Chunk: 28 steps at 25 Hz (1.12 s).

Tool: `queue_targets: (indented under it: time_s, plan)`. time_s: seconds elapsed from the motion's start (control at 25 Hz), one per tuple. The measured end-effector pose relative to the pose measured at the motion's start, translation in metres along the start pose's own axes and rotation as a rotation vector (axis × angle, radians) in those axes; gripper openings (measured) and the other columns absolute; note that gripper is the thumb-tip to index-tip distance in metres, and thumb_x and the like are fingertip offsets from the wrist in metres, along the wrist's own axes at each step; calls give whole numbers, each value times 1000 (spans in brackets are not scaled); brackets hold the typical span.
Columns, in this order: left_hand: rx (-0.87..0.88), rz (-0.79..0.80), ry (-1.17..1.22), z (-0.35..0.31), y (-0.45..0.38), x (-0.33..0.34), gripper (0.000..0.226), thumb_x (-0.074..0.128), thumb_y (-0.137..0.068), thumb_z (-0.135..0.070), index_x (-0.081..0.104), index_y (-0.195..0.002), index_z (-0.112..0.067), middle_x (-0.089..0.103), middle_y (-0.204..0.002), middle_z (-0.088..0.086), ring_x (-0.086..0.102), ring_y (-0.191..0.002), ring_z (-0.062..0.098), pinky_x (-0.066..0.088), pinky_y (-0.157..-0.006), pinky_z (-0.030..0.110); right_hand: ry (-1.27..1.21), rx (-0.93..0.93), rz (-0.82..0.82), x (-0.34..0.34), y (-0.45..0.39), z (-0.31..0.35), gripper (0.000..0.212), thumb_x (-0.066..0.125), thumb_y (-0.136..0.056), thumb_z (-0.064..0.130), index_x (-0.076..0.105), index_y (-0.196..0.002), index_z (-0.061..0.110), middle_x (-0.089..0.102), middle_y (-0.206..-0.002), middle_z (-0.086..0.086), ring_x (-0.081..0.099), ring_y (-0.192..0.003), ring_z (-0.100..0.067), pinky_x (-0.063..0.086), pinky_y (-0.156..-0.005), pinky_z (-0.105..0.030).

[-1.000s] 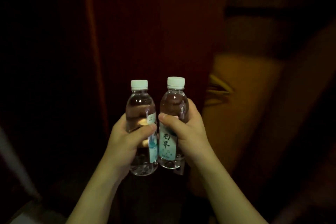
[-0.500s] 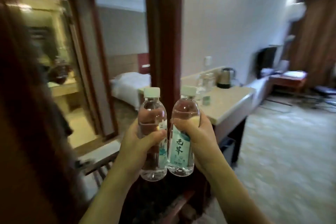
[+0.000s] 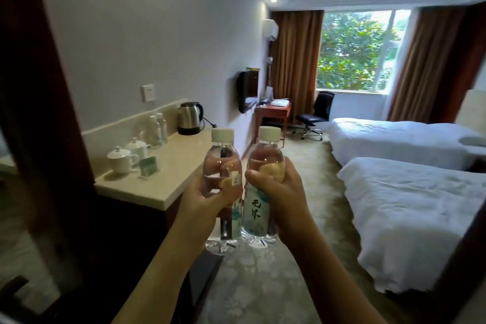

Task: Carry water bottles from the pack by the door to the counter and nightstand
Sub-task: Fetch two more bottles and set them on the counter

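I hold two clear water bottles with white caps upright, side by side, in front of me. My left hand (image 3: pixel 200 205) grips the left bottle (image 3: pixel 222 166) around its middle. My right hand (image 3: pixel 282 197) grips the right bottle (image 3: pixel 259 208), whose green label faces me. The bottles touch each other. The beige counter (image 3: pixel 168 179) lies just left of my hands, at about their height. No nightstand or bottle pack shows clearly.
On the counter stand two white lidded cups (image 3: pixel 122 159), a green card (image 3: pixel 148 166), several glasses (image 3: pixel 157 129) and a steel kettle (image 3: pixel 190 118). Two white beds (image 3: pixel 410 213) fill the right. Patterned carpet (image 3: pixel 263 284) runs between. A dark wooden post (image 3: pixel 44 113) stands at left.
The view has swung from a dark door area to the lit room. The counter is now closer and the beds have come into sight. Both hands still hold the bottles.
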<state>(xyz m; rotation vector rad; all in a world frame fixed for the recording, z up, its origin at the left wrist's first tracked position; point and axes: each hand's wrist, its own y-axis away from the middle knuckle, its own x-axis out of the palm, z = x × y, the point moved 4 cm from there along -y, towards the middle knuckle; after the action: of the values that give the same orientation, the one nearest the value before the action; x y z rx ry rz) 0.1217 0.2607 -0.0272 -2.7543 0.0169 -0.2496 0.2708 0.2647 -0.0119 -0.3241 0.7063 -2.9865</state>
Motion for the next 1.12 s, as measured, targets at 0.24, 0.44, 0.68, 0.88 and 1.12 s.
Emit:
queue_targets:
  time_s: [0.24, 0.44, 0.68, 0.88, 1.12]
  plan:
    - [49, 78, 32, 75, -138, 11, 40, 80, -65, -27, 69, -103, -24, 75, -97, 7, 73, -92, 27, 58, -62, 30, 59, -38, -59, -36, -121, -78, 52, 75, -69, 15, 52, -112, -2, 71, -80, 7, 72, -75, -11, 56, -65, -23]
    - [152, 147, 3, 107, -272, 10, 39, 75, -63, -35, 67, -100, -23, 73, -94, -5, 71, -92, 15, 57, -65, 22, 55, -58, -60, -50, -252, -131, 42, 72, -75, 15, 55, -111, 1, 69, -93, -4, 72, -89, -24, 59, -73, -32]
    - [166, 130, -20, 155, -395, 17, 41, 76, -66, -35, 66, -106, -28, 72, -103, -5, 70, -101, 17, 58, -69, 25, -5, -56, -25, -73, -375, -187, 41, 72, -76, 15, 59, -112, 1, 68, -100, -22, 70, -95, -40, 59, -82, -50]
    - [102, -20, -72, 212, -485, 3, 44, 85, -70, -15, 66, -109, -24, 75, -99, 3, 74, -95, 23, 58, -69, 27, -97, -9, 68, -81, -478, -262, 53, 77, -69, 20, 59, -115, -1, 70, -104, -22, 70, -96, -41, 59, -82, -49]
    - [67, -326, -188, 253, -573, -36, 50, 77, -72, 11, 61, -116, -7, 74, -103, 15, 74, -94, 28, 60, -75, 34, -214, 43, 322, -49, -600, -340, 44, 79, -61, 25, 63, -102, 16, 73, -89, -2, 73, -82, -19, 57, -68, -29]
